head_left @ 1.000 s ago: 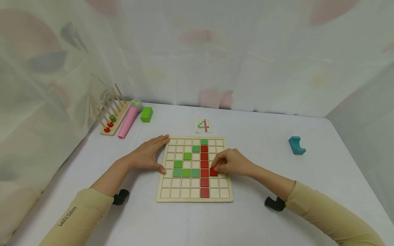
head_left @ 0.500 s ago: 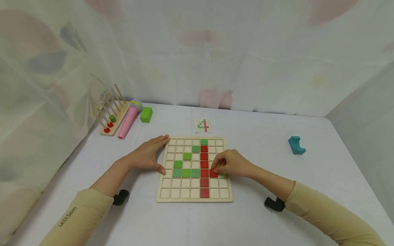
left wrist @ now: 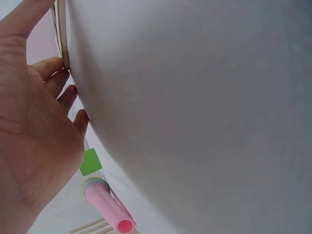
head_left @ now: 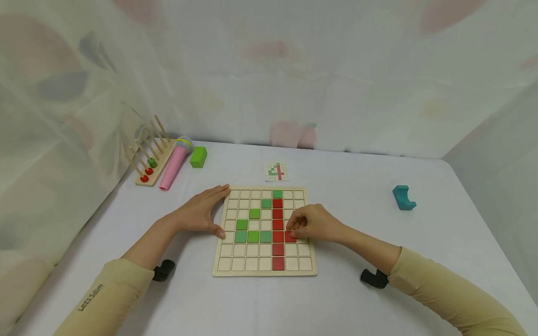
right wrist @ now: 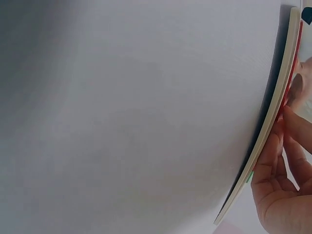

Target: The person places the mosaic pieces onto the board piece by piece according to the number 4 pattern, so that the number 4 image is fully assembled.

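A wooden grid board (head_left: 265, 273) lies flat in the middle of the table, with green tiles (head_left: 253, 236) and a column of red tiles (head_left: 278, 224) set in its cells. My right hand (head_left: 317, 223) is over the board's right side, thumb and fingertips pinching a red tile (head_left: 291, 236) that lies in the cell just right of the column. In the right wrist view, the fingers (right wrist: 270, 151) bend down at the board's surface. My left hand (head_left: 197, 210) rests along the left edge, thumb and fingers spread; in the left wrist view its fingertips (left wrist: 58, 73) touch the board's edge.
Behind the board lies a small pattern card (head_left: 277, 171) with a similar green and red design. At the back left are a pegged rack (head_left: 145, 175) with small beads, a pink toy microphone (head_left: 173, 168) and a green block (head_left: 198, 157). A teal curved block (head_left: 403, 198) sits at right.
The red tile under my right fingertips has shifted slightly and now lies squarely in its cell. My left hand has stayed at the board's edge.
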